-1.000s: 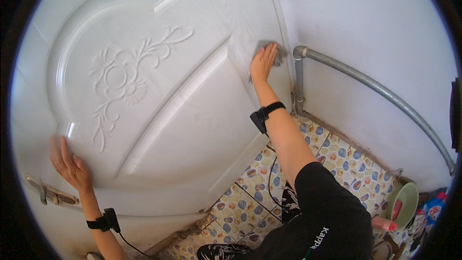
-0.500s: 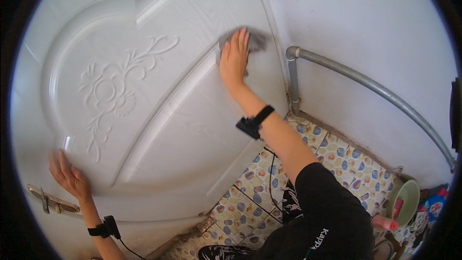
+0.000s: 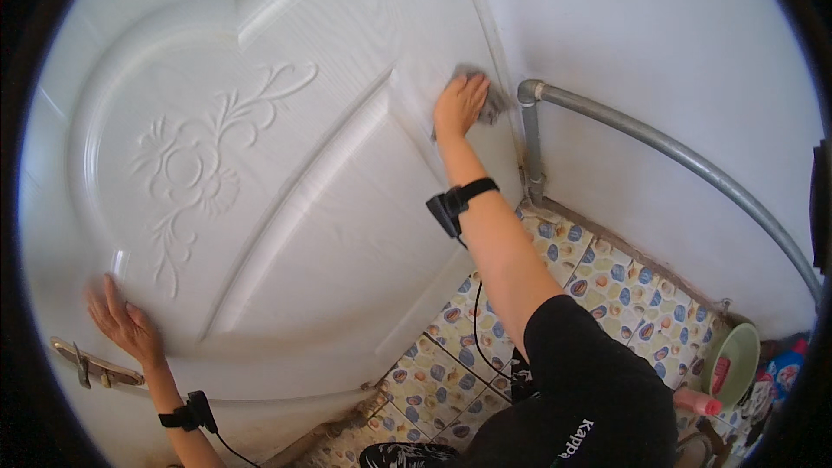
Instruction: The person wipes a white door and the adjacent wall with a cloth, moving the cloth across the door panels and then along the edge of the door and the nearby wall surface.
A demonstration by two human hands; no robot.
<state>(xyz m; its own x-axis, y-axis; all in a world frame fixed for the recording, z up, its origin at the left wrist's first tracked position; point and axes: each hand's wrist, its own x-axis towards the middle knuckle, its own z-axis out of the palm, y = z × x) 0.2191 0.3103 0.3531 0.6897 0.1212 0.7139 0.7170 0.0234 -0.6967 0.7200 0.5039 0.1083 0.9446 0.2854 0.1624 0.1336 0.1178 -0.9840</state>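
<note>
- Two black wristbands [image 3: 449, 208], one on each forearm; a black sleeve [image 3: 598, 373] covers the right upper arm.
- Left hand [image 3: 127, 322]: open, fingers spread, laid on the door [image 3: 347, 234] just above its handle [image 3: 95, 364]; the fingertips are blurred.
- Right hand [image 3: 461, 106]: fingers bent over a grey cloth [image 3: 492, 106], gripping it against the door, near the edge beside the wall [image 3: 624, 26].
- Carving [image 3: 184, 169]: raised flowers on the white door, left of the cloth.
- Pipe [image 3: 659, 137]: grey, elbowed, along the wall.
- Floor [image 3: 607, 282]: pebble-patterned tiles below.
- Bowl [image 3: 744, 364]: pale green, pink bottle [image 3: 693, 400] just beside it.
</note>
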